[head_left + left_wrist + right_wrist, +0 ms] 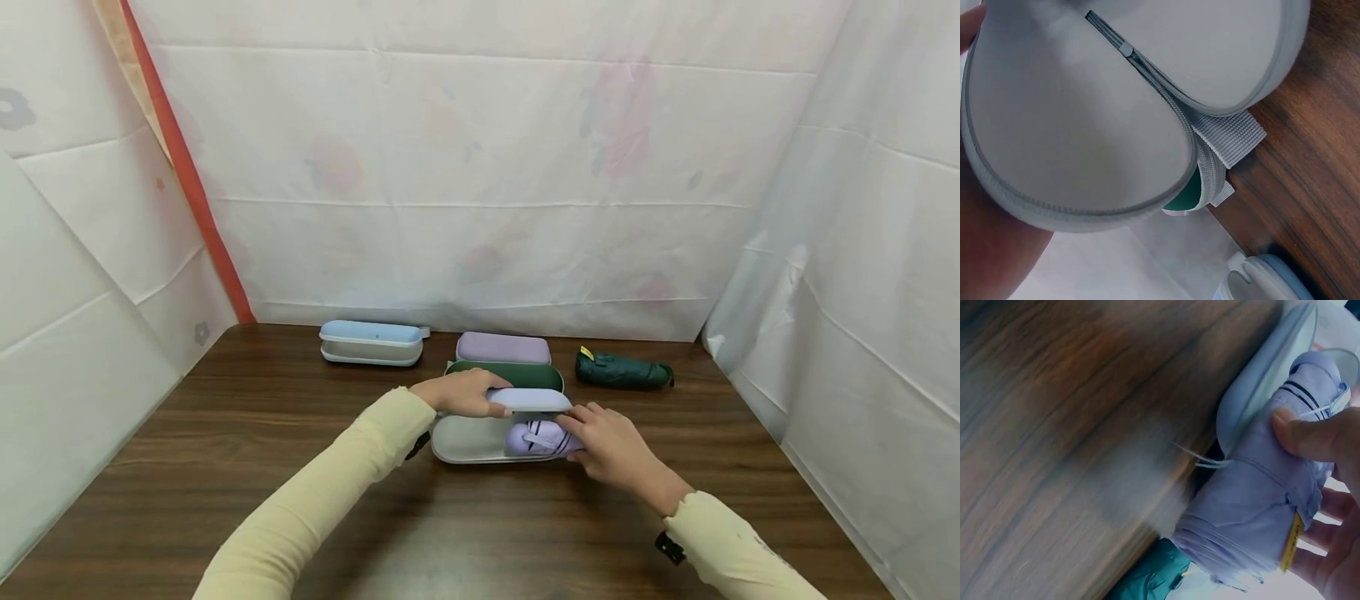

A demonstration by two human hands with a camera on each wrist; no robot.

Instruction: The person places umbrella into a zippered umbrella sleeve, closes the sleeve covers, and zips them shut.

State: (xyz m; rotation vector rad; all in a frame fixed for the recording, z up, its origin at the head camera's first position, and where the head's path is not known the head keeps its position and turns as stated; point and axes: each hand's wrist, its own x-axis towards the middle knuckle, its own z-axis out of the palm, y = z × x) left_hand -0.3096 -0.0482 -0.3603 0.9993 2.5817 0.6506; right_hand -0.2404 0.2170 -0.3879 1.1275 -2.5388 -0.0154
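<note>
My left hand (pixel 465 393) grips the raised lid (pixel 534 400) of a pale lavender zip case. Its light grey lower half (pixel 467 443) lies on the table, and the left wrist view shows the lining (pixel 1079 131) and zip edge close up. A folded lilac umbrella (pixel 542 438) with dark stripes lies partly over the case's right end. My right hand (pixel 611 443) holds that umbrella, thumb on one side and fingers on the other. In the right wrist view the umbrella's gathered end (pixel 1222 544) sticks out past the case.
Directly behind stand a dark green case (pixel 517 372) and a purple case (pixel 502 347). A light blue case (pixel 372 335), partly open, sits at the back left. A folded dark green umbrella (pixel 621 372) lies at the back right. White sheets (pixel 480 167) hang around the wooden table (pixel 487 533).
</note>
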